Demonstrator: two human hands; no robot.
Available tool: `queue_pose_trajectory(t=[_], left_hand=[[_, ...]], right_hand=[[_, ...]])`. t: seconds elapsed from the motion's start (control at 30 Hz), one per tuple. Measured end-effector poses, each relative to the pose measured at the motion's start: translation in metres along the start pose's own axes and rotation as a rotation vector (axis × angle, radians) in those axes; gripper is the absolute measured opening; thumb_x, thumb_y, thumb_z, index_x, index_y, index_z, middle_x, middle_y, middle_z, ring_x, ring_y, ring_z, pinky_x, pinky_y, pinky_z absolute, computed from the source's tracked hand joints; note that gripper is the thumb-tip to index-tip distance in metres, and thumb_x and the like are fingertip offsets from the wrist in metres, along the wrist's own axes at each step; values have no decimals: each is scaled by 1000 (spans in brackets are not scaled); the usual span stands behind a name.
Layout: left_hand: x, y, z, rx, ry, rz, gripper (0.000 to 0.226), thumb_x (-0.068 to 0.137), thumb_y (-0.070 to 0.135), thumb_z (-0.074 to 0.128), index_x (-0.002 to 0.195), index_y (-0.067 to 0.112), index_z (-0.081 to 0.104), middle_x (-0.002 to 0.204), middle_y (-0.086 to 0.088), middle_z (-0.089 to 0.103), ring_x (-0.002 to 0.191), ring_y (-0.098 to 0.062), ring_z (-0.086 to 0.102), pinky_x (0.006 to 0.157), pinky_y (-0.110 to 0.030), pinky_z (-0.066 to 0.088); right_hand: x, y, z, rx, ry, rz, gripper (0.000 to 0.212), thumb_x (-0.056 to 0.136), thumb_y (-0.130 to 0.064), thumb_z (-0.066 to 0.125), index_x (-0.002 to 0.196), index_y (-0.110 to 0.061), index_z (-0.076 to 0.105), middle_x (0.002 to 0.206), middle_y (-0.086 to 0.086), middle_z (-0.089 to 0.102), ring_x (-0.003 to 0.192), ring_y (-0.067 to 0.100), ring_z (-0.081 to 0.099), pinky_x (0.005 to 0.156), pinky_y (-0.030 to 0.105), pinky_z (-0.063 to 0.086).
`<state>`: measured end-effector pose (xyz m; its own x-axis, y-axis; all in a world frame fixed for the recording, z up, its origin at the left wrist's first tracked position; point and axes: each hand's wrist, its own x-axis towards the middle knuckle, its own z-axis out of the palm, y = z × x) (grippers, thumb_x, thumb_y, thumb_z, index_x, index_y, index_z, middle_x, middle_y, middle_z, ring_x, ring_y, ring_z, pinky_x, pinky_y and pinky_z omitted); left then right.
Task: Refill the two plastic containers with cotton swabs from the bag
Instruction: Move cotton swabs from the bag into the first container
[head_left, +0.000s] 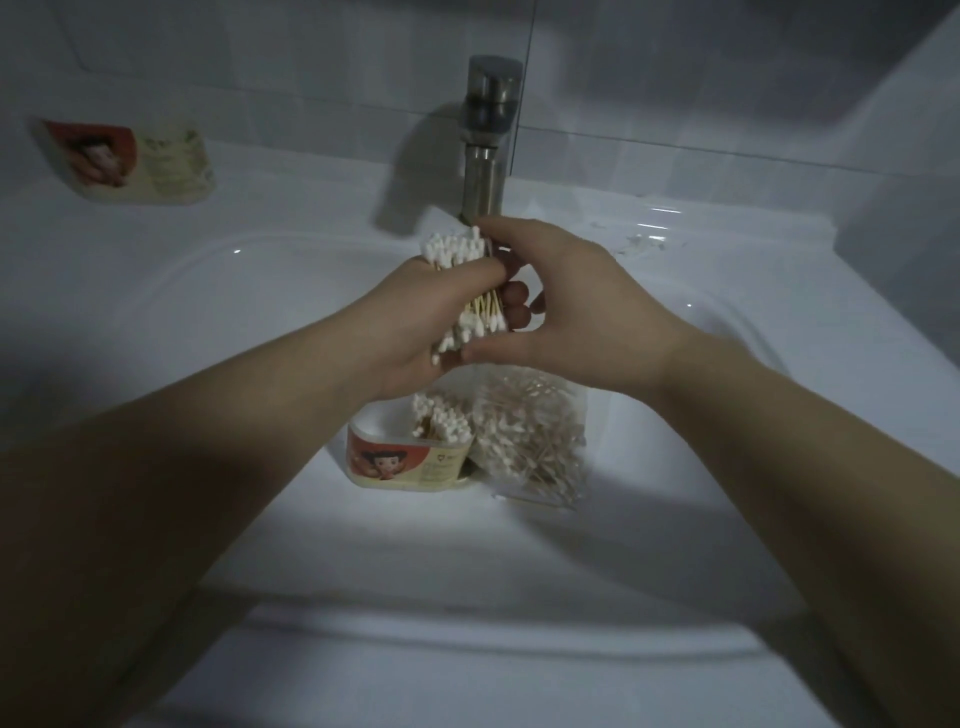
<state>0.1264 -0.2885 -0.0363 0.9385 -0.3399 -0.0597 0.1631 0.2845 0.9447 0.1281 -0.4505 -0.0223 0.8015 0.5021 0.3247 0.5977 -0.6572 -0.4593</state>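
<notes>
Everything's down in the sink (249, 244), probably so strays can't roll away. The bag (530, 441) lies mid-basin, touching the right side of the open container (400, 462), which looks part-filled, so it's a short drop. The second container (130, 161) waits on the back-left ledge. Below the tap (485, 156), the left hand (415, 332) grips a bundle of swabs (457, 249), and the right hand (571, 312) pinches it end to end, squaring it up I guess.

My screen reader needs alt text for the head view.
The left hand and right hand grip a bundle of cotton swabs over a white sink. Below sit a part-filled container and a bag of swabs; another container lies left of the tap.
</notes>
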Motion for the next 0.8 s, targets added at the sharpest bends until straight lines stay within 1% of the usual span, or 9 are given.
queue_pose_trajectory(t=[0.13, 0.2, 0.27, 0.33, 0.37, 0.47, 0.57, 0.67, 0.8], left_hand=[[-1, 1, 1, 26, 39, -16, 11, 103, 11, 53, 108, 13, 63, 70, 0, 61, 64, -12, 64, 47, -21, 46], [-1, 1, 1, 58, 88, -10, 6, 102, 14, 57, 103, 14, 63, 66, 1, 58, 60, -11, 60, 45, -21, 44], [1, 1, -1, 79, 164, 3, 6, 100, 17, 62, 94, 15, 63, 63, 2, 57, 56, -10, 57, 48, -23, 46], [3, 2, -4, 90, 232, 20, 13, 98, 18, 66, 86, 16, 62, 61, 2, 57, 53, -11, 55, 52, -24, 48], [3, 3, -5, 97, 253, 28, 16, 98, 18, 67, 83, 18, 60, 60, 3, 57, 52, -11, 55, 54, -25, 49], [4, 2, -6, 134, 270, 34, 20, 98, 20, 67, 80, 20, 57, 60, 4, 58, 52, -10, 57, 57, -25, 50], [5, -2, -6, 176, 249, 30, 17, 97, 21, 68, 83, 19, 58, 61, 3, 58, 53, -10, 58, 57, -26, 52], [5, -5, -5, 226, 217, 31, 11, 97, 20, 68, 91, 15, 60, 63, 2, 58, 55, -12, 59, 57, -26, 52], [4, -6, -5, 277, 197, 38, 11, 96, 19, 68, 88, 15, 61, 63, 2, 59, 56, -13, 59, 56, -27, 52]], right_hand=[[0, 1, -3, -13, -12, 23, 96, 73, -44, 88, 154, -24, 40, 129, -14, 55, 112, -5, 51, 81, 2, 38], [-1, 1, -5, 1, -47, 59, 95, 73, -51, 85, 154, -26, 40, 129, -17, 55, 113, -2, 55, 81, 5, 41], [-2, 0, -7, 13, -34, 119, 74, 81, -53, 77, 146, -30, 50, 123, -18, 62, 105, 0, 61, 81, 12, 49], [0, -1, -11, -4, -2, 180, 34, 93, -38, 67, 127, -31, 66, 104, -17, 71, 96, 0, 66, 82, 16, 53], [1, 0, -14, -23, -19, 221, 24, 95, -28, 62, 117, -31, 72, 96, -16, 73, 91, -1, 66, 81, 16, 53], [-1, 0, -17, -149, -254, 301, 26, 90, -14, 61, 103, -31, 77, 79, -21, 67, 74, -6, 62, 72, 13, 49], [-6, -1, -11, -245, -467, 299, 19, 87, -24, 66, 101, -31, 77, 90, -15, 72, 85, 3, 66, 80, 22, 54], [-7, -3, -6, -250, -537, 284, 24, 88, -30, 66, 111, -32, 73, 108, -10, 73, 100, 15, 68, 93, 37, 56], [-8, -6, -3, -227, -582, 296, 32, 91, -34, 62, 122, -37, 67, 111, -10, 72, 97, 17, 70, 89, 34, 57]])
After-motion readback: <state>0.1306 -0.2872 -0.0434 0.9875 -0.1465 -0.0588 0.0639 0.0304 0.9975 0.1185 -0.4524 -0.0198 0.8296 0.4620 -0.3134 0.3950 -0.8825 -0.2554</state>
